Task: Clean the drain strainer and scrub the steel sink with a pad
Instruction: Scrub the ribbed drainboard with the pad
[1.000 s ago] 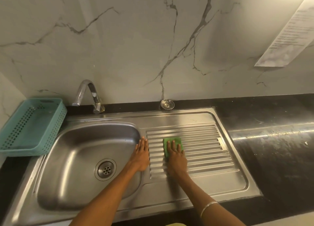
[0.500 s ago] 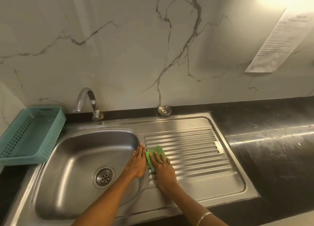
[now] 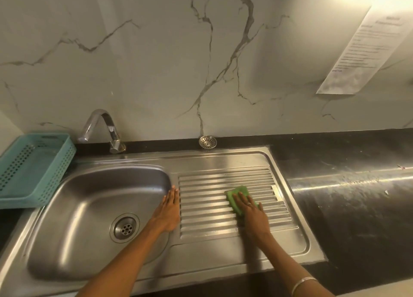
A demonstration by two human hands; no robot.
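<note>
The steel sink (image 3: 223,160) has a basin on the left and a ribbed drainboard (image 3: 207,209) on the right. My right hand (image 3: 252,214) presses flat on a green scrub pad (image 3: 238,193) on the right part of the ribs. My left hand (image 3: 167,209) rests flat, fingers together, on the rim between basin and drainboard, holding nothing. The drain strainer (image 3: 207,142) stands on the black ledge behind the sink, against the wall. The basin's drain opening (image 3: 125,228) shows bare.
A curved tap (image 3: 105,129) rises behind the basin. A teal perforated basket (image 3: 33,169) sits left of the sink. Black countertop (image 3: 348,196) stretches to the right. A printed sheet (image 3: 362,51) hangs on the marble wall.
My right hand slid the green pad leftward to the left edge of the ribs, then back to their right part. My left hand stayed on the rim.
</note>
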